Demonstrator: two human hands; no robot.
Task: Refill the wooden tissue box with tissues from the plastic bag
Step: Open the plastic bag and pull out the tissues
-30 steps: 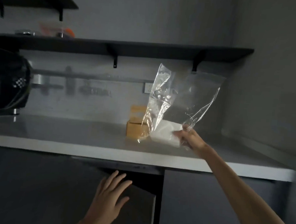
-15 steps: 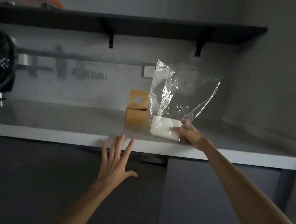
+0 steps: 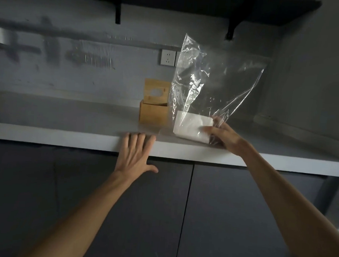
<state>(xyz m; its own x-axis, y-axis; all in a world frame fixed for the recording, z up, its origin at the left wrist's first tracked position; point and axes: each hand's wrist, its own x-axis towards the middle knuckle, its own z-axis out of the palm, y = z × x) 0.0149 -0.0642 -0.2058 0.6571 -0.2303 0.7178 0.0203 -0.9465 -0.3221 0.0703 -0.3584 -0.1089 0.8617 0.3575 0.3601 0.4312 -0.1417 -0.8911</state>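
Note:
A clear plastic bag (image 3: 212, 79) stands on the grey counter (image 3: 67, 119), with a white stack of tissues (image 3: 192, 127) lying in its bottom. My right hand (image 3: 223, 136) grips the bag's lower right corner against the tissues. Just left of the bag sits the wooden tissue box (image 3: 153, 112), its lid with an oval slot tipped up against the wall. My left hand (image 3: 136, 152) is open, fingers spread, its fingertips on the counter's front edge below the box.
A wall socket (image 3: 168, 57) sits above the box. A dark shelf (image 3: 210, 4) on brackets runs overhead. Closed dark cabinet doors (image 3: 141, 205) are under the counter. A side wall (image 3: 314, 86) closes the right end.
My right hand has set the bag with the tissues down on the counter. The cabinet door below is closed, and my left hand has risen from it to the counter edge. The view has moved closer.

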